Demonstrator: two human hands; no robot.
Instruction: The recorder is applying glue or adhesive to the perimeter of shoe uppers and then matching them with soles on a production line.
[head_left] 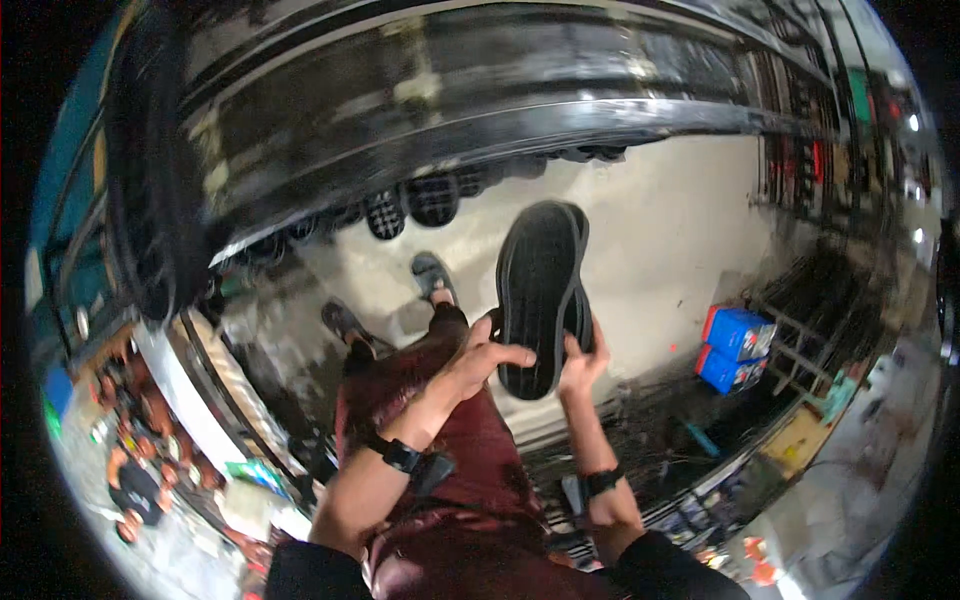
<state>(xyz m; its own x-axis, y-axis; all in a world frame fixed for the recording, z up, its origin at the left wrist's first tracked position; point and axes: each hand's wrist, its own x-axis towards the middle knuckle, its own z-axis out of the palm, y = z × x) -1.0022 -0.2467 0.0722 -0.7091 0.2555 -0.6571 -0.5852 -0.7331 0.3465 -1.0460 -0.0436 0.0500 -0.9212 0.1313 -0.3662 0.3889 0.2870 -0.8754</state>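
Gripping black soles (pixel 541 290) by their near end, the left hand (pixel 472 368) and right hand (pixel 583 370) have fingers closed on them, above the pale floor (pixel 680 220). A big dark rack (pixel 490 95) blocks the far side; blue boxes (pixel 740 336) sit off right.

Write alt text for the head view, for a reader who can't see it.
A person's left hand and right hand hold two overlapping black shoe soles. Beyond, more dark soles show along a metal frame; blue boxes stand to the right.
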